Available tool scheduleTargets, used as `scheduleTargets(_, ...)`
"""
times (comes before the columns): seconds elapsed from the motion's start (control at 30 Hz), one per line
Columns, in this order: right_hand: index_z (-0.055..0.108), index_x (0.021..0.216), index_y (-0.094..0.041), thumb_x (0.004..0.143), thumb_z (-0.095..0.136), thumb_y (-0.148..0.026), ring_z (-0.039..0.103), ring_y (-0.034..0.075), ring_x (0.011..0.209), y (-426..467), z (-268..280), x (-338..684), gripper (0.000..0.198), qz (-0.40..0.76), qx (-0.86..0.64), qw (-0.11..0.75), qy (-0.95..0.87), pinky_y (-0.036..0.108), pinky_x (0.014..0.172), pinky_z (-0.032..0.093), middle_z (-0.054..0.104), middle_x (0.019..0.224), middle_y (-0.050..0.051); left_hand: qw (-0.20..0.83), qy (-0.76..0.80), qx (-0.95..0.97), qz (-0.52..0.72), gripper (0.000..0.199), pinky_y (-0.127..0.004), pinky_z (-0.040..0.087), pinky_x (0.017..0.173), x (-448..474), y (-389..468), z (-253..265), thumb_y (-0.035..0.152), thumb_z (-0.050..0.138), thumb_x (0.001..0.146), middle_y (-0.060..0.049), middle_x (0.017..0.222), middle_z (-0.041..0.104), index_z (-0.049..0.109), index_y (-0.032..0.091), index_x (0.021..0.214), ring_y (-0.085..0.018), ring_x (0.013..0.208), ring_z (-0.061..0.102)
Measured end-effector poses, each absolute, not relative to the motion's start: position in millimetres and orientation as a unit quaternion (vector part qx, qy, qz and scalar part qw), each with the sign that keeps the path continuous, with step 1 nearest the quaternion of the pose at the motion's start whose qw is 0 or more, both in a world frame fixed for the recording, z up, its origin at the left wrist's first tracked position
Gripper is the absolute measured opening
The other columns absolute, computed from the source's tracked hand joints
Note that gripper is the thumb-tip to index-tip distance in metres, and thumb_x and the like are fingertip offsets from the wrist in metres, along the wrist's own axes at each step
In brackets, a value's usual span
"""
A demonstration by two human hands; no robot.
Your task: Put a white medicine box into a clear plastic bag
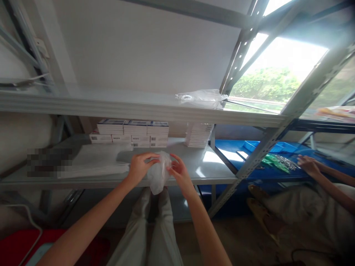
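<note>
A crumpled clear plastic bag (pixel 158 177) hangs between my hands at the front edge of the grey shelf (pixel 191 162). My left hand (pixel 140 166) pinches its upper left side with thumb and fingers. On the other side my right hand (pixel 179 170) grips the bag near its top right. Whether anything lies inside the bag I cannot tell. Behind my hands stand stacked white boxes (pixel 135 133) with dark blue tops. To the left lies a flat pile of white plastic sheets or bags (pixel 97 160).
A wrapped stack of thin white boxes (pixel 198 135) stands at the back right. Another clear plastic bag (pixel 201 96) lies on the upper shelf (pixel 138 107). A slanted metal post (pixel 249 155) rises at right. Beyond it, a co-worker's hands (pixel 307 164) are near green packets (pixel 274 162) on a blue surface.
</note>
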State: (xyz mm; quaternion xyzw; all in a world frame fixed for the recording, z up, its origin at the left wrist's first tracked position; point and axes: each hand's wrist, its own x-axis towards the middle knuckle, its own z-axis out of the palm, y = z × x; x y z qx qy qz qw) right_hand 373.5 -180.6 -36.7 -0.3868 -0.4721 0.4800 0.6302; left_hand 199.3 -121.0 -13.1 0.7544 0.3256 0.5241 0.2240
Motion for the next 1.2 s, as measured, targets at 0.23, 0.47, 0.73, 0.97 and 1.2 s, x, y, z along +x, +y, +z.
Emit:
scheduleTargets(0.23,0.067,0.086,-0.019,0.068,0.066,-0.049,0.061,0.017,0.073,-177,-46,384,0.035,0.448,-0.437,0.659,-0.417,0.03,0.07,0.047,0.068,0.078,0.004,0.368,0.32,0.686,0.54,0.018,-0.031,0.054,0.072,183,-111,-17,0.034,0.072,0.068,-0.006,0.08,0.073,0.068,0.017,0.067,-0.02,0.076,0.068)
scheduleTargets(0.47,0.057,0.083,-0.021,0.066,0.065,-0.051,0.066,0.019,0.07,-183,-39,410,0.036,0.467,-0.433,0.694,-0.336,0.034,0.075,0.049,0.069,0.076,0.003,0.269,0.345,0.662,0.609,0.02,-0.023,0.049,0.065,163,-101,-17,0.037,0.064,0.077,0.0,0.072,0.065,0.06,0.018,0.078,-0.014,0.069,0.062)
scheduleTargets(0.73,0.061,0.095,-0.022,0.07,0.064,-0.047,0.058,0.017,0.07,-190,-14,382,0.035,0.223,-0.589,0.551,-0.547,0.03,0.067,0.044,0.065,0.084,0.003,0.126,0.327,0.765,0.54,0.013,-0.025,0.05,0.073,174,-121,0,0.031,0.06,0.082,0.001,0.076,0.067,0.065,0.02,0.077,-0.013,0.071,0.062)
scheduleTargets(0.97,0.068,0.083,-0.019,0.068,0.061,-0.036,0.057,0.015,0.063,-177,-37,390,0.023,0.345,-0.508,0.612,-0.499,0.027,0.062,0.043,0.065,0.07,0.002,0.112,0.354,0.731,0.573,0.013,-0.021,0.048,0.061,166,-120,3,0.03,0.058,0.083,0.0,0.078,0.066,0.065,0.02,0.078,-0.012,0.071,0.06)
scheduleTargets(1.2,0.068,0.083,-0.024,0.058,0.073,-0.033,0.06,0.014,0.067,-191,-36,443,0.027,0.449,-0.425,0.731,-0.288,0.028,0.066,0.046,0.065,0.073,0.0,0.189,0.393,0.622,0.65,0.019,-0.016,0.039,0.043,138,-94,2,0.036,0.066,0.074,0.001,0.066,0.06,0.062,0.017,0.078,-0.007,0.047,0.049)
